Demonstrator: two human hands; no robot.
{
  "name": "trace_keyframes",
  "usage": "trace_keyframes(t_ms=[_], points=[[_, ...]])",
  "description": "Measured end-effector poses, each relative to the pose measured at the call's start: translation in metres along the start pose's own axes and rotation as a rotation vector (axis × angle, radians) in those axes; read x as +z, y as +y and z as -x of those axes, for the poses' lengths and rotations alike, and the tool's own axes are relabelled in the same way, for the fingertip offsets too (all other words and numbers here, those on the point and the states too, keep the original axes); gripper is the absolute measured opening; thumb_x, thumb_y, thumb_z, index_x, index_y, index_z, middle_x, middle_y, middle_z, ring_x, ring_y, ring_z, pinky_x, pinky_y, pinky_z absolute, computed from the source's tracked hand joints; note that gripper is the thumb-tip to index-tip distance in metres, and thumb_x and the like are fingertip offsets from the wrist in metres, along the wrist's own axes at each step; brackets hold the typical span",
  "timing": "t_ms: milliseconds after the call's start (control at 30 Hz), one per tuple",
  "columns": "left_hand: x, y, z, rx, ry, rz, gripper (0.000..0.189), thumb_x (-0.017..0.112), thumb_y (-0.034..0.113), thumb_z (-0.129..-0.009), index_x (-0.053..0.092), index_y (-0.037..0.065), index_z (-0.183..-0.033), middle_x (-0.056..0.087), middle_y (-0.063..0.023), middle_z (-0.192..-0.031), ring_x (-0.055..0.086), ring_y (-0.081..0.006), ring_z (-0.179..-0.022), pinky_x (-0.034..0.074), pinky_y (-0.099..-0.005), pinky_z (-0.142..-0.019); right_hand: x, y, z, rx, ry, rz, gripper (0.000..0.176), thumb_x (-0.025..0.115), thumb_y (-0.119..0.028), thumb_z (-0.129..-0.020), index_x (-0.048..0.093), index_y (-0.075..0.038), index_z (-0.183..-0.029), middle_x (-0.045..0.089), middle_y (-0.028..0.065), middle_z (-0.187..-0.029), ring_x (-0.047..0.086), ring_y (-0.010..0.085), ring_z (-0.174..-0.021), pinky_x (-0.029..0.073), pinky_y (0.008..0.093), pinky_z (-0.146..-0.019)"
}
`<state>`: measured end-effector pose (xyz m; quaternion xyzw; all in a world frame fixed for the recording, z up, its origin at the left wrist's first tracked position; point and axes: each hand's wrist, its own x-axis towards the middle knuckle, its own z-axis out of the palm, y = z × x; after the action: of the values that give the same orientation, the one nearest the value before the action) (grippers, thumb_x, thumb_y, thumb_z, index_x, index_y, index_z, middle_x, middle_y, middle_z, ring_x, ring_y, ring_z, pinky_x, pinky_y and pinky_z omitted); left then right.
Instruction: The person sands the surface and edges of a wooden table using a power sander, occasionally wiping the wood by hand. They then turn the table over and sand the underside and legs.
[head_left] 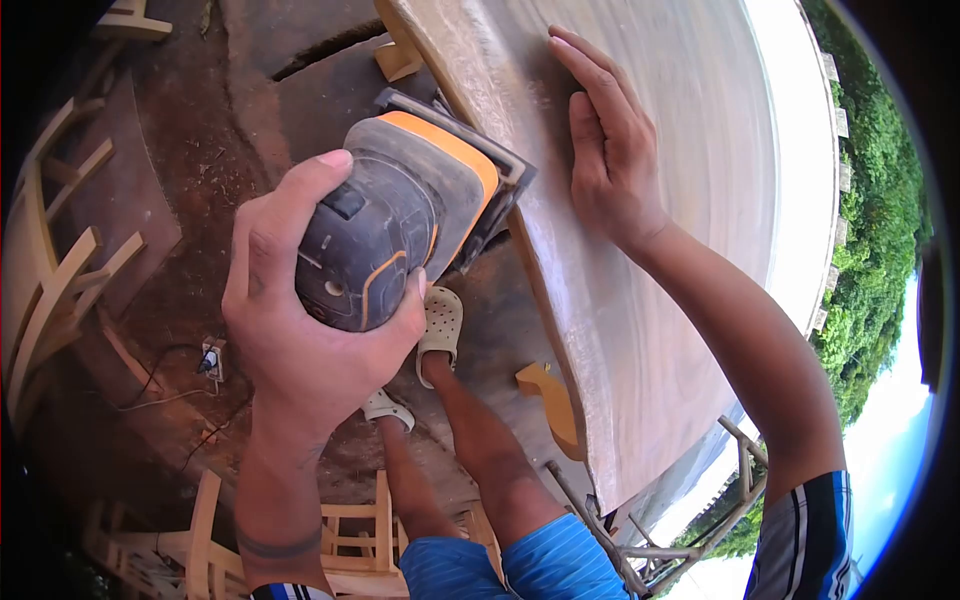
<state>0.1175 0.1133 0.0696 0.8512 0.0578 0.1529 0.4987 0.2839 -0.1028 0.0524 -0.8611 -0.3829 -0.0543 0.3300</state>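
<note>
My left hand is wrapped round the body of a black and orange electric sander. The sander is tilted, its flat pad right at the edge of a large wooden tabletop. On the top face of the wood, my right hand rests with its fingers stretched out. Below the tabletop edge, curved yellowish wooden leg pieces show.
Wooden chair frames stand at the left, and more chair parts are at the bottom. A power socket with cords lies on the dirt floor. My feet in clogs are below the sander.
</note>
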Motion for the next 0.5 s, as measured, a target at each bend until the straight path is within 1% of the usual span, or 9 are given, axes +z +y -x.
trace_keyframes(t_ms=[100,133,233,367,400,433,500], points=[[0.002,0.008,0.009,0.150,-0.030,-0.047,0.085,0.083,0.000,-0.057,0.056,0.016,-0.135,0.058,-0.0147,-0.112,0.066,-0.0307,-0.096,0.058,-0.0387,-0.079,0.000,0.000,0.001,0.007,0.009,-0.011,0.036,0.048,0.001,-0.099,0.057,-0.004,-0.133,0.056,0.0160,-0.140,0.058,0.0383,-0.123,0.048,0.0410,-0.102],[0.002,0.010,0.012,0.147,-0.042,-0.034,0.084,0.083,0.000,-0.056,0.056,0.016,-0.135,0.058,-0.0154,-0.113,0.065,-0.0328,-0.097,0.058,-0.0409,-0.079,-0.001,0.000,0.001,0.013,0.009,-0.013,0.035,0.048,0.001,-0.099,0.057,-0.003,-0.133,0.057,0.0159,-0.140,0.059,0.0384,-0.123,0.048,0.0410,-0.102],[0.001,0.004,0.002,0.197,-0.004,-0.073,0.083,0.083,0.000,-0.058,0.056,0.015,-0.135,0.059,-0.0151,-0.114,0.065,-0.0321,-0.097,0.058,-0.0404,-0.080,0.001,-0.001,0.001,0.009,0.027,-0.015,0.035,0.048,0.001,-0.099,0.057,-0.003,-0.132,0.058,0.0157,-0.138,0.060,0.0385,-0.121,0.049,0.0408,-0.101],[-0.007,-0.008,-0.018,0.075,0.034,-0.127,0.081,0.081,-0.001,-0.065,0.049,0.008,-0.138,0.059,-0.0144,-0.121,0.062,-0.0257,-0.103,0.052,-0.0375,-0.090,0.002,-0.001,0.000,0.009,0.036,-0.019,0.035,0.048,0.002,-0.098,0.058,-0.003,-0.131,0.058,0.0157,-0.137,0.060,0.0386,-0.120,0.049,0.0405,-0.099],[-0.007,-0.011,-0.019,0.106,0.030,-0.111,0.080,0.081,-0.001,-0.066,0.049,0.008,-0.138,0.059,-0.0135,-0.121,0.062,-0.0245,-0.103,0.052,-0.0370,-0.090,0.002,0.000,0.000,0.007,0.036,-0.017,0.035,0.048,0.002,-0.097,0.058,-0.003,-0.131,0.058,0.0158,-0.137,0.060,0.0387,-0.120,0.049,0.0405,-0.099],[-0.006,-0.010,-0.018,0.112,0.029,-0.089,0.080,0.082,-0.001,-0.064,0.051,0.009,-0.136,0.059,-0.0137,-0.119,0.063,-0.0259,-0.101,0.053,-0.0373,-0.088,0.002,0.000,0.000,0.006,0.035,-0.014,0.036,0.048,0.002,-0.097,0.058,-0.003,-0.131,0.058,0.0159,-0.137,0.060,0.0387,-0.119,0.050,0.0405,-0.099],[-0.002,-0.006,-0.008,0.120,0.024,-0.044,0.080,0.084,0.001,-0.059,0.055,0.012,-0.133,0.059,-0.0140,-0.116,0.065,-0.0287,-0.098,0.056,-0.0378,-0.085,0.001,-0.001,0.001,0.035,0.021,-0.026,0.037,0.045,0.002,-0.100,0.058,-0.004,-0.134,0.058,0.0155,-0.139,0.058,0.0356,-0.125,0.046,0.0377,-0.104]])
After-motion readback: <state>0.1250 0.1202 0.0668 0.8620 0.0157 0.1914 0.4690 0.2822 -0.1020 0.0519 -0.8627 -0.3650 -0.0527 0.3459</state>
